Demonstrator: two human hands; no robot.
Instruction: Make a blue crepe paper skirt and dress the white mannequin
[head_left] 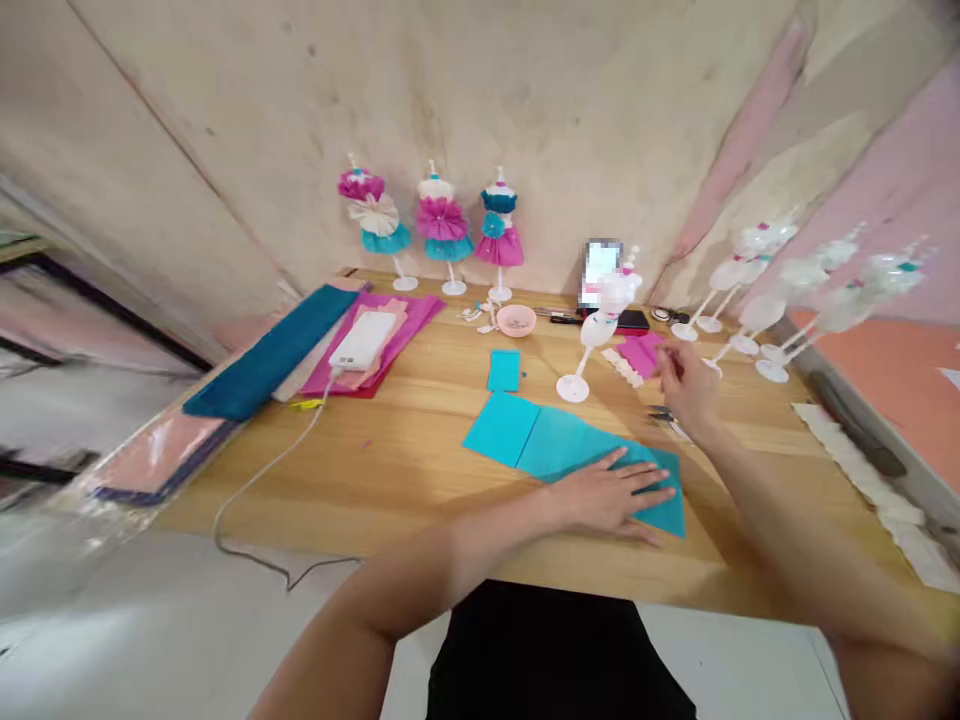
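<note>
My left hand (611,492) lies flat with fingers spread on a long turquoise sheet (559,440), pressing it to the table. A square turquoise piece (502,428) lies against the sheet's left end, and a smaller turquoise piece (505,370) is behind it. Above the table's right side, my right hand (688,388) is closed, thumb and fingers drawn together; whatever they hold, if anything, is hidden. Close to its fingertips lies a magenta piece (639,354), with scissors (664,414) just below the hand. A bare white mini dress form (598,325) stands behind the sheet.
Three dressed mini forms (445,225) stand along the wall; several white ones (761,285) are at right. Colored sheets (409,315) lie at left under a white power bank (363,340) with a cable. A pink bowl (516,320) and a propped phone (600,272) are at the back.
</note>
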